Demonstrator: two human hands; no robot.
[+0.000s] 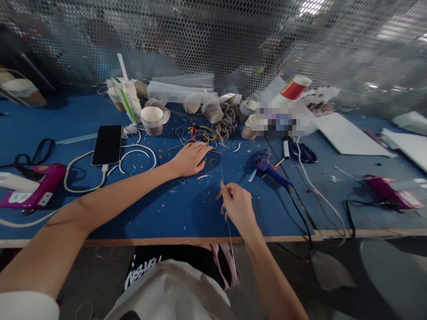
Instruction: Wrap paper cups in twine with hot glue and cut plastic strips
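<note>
While the blue worktable is crowded along its far edge, the patch nearest the person is kept fairly bare, apparently so there is room to work. At far left lies a magenta case, and beside it a black smartphone rests face up with a white cable plugged in, likely charging out of the way. Behind them stand a green-and-white drink carton with a straw and an open paper cup. The left hand lies knuckles up, fingers bunched together and pressed onto the tabletop where the far end of a thin wire reaches; what it pins is hidden. That wire runs straight toward the table's near edge and on over the lap. The right hand pinches it between thumb and forefinger, probably to keep it taut. Just to the right a blue hot-glue gun lies on its side, its cord trailing off the edge, with dark-handled scissors near it. A red-and-white cup lies tipped beyond them, with a white sheet farther right. As for writing, the case's white label shows what may be a large B, the carton's print is too small to read, and white lettering on the black garment in the lap is cut off.
</note>
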